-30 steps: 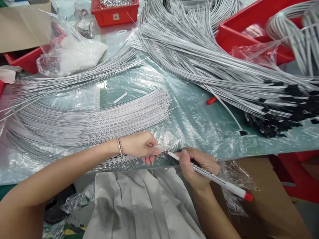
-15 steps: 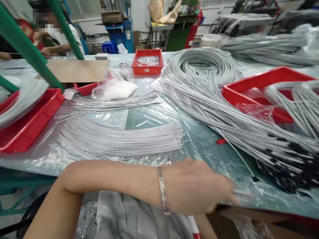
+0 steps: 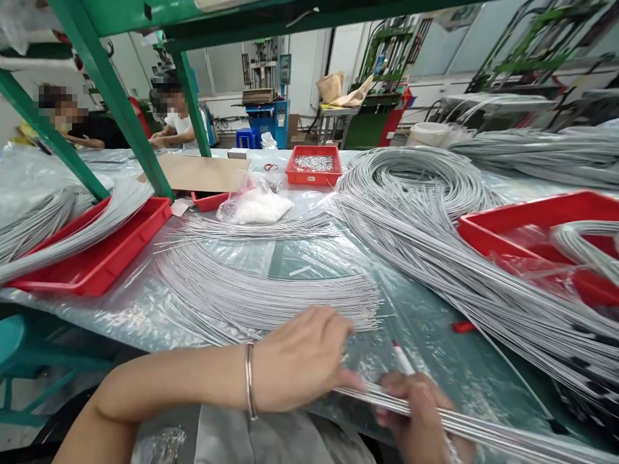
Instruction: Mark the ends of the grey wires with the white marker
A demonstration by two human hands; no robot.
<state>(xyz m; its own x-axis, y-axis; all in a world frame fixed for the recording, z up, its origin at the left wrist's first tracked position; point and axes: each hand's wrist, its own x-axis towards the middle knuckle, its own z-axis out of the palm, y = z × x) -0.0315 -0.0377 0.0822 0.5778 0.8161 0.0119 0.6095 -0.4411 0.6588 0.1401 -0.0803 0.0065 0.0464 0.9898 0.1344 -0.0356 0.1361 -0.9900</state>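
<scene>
My left hand (image 3: 304,361), with a silver bracelet at the wrist, is closed at the left end of a thin bundle of grey wires (image 3: 464,422), near the table's front edge. Just to its right, my right hand (image 3: 420,406) wraps round the same bundle. A white marker with a red tip (image 3: 403,358) sticks up from between the fingers of my right hand. Behind my hands a wide, curved sheet of grey wires (image 3: 280,293) lies on the plastic-covered table (image 3: 362,258). A looser strand group (image 3: 261,227) lies beyond it.
Red trays stand left (image 3: 120,251), right (image 3: 488,222) and at the back (image 3: 313,179), the last with small metal parts. A big coil of wires (image 3: 416,187) spreads to the front right. Green shelf posts (image 3: 116,103) rise at left. Two people sit beyond.
The view has tilted up and shifted left. My left hand has moved back leftward from the right. My right hand, hidden before, now shows on the wire bundle with the marker.
</scene>
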